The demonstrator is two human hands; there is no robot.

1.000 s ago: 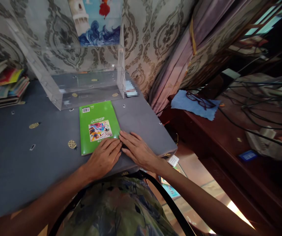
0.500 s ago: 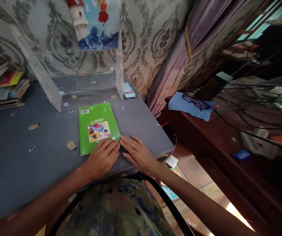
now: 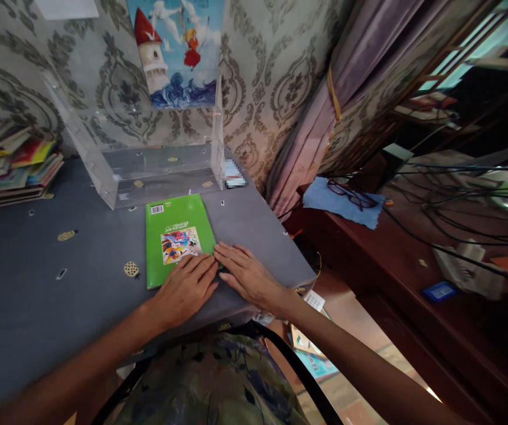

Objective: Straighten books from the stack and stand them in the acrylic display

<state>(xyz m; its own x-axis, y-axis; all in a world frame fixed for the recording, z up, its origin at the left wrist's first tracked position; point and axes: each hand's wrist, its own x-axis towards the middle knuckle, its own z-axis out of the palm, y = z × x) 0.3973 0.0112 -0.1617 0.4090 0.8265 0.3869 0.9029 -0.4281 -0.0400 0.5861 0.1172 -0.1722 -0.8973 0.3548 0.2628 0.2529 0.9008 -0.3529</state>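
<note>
A thin green book [image 3: 174,236] lies flat on the grey tablecloth [image 3: 50,295], its cover picture and barcode facing up. My left hand [image 3: 186,289] rests flat with fingers stretched out, the fingertips on the book's near right corner. My right hand [image 3: 247,274] lies flat beside it on the cloth, fingers spread, its fingertips touching the book's right edge. Neither hand holds anything. A clear acrylic box [image 3: 147,159], open toward me, stands just behind the book against the wall.
A stack of colourful books [image 3: 15,162] lies at the table's far left. To the right, a dark wooden desk [image 3: 404,277] carries a blue cloth [image 3: 342,200] with glasses [image 3: 354,195], cables and a blue card [image 3: 440,290]. A curtain [image 3: 325,100] hangs beside the table edge.
The view has tilted up slightly, so book, box and hands sit a little lower in the picture. The hands and the book keep the same places on the table.
</note>
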